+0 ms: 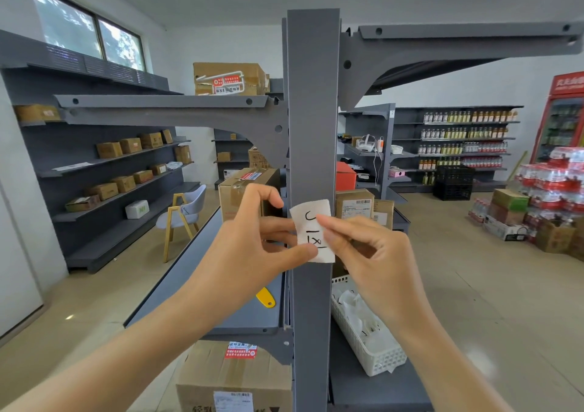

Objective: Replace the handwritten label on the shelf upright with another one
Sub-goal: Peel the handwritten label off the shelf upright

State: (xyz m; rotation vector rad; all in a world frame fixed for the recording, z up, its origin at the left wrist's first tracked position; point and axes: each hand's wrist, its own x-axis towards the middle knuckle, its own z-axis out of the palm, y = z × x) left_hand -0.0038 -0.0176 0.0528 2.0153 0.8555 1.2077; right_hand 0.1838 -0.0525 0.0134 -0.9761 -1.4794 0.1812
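A white handwritten paper label [313, 231] was pinched against the grey metal shelf upright [311, 111] by the left hand [252, 237] and right hand [369, 247]; its writing was partly covered by fingertips.

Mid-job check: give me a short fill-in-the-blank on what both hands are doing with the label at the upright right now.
1. The handwritten label is held in front of the grey ____.
2. The left hand pinches the label's lower ____ corner.
3. The right hand touches the label from its ____ side.
4. Low on the right shelf sits a white ____ holding papers.

Missing words: upright; left; right; basket
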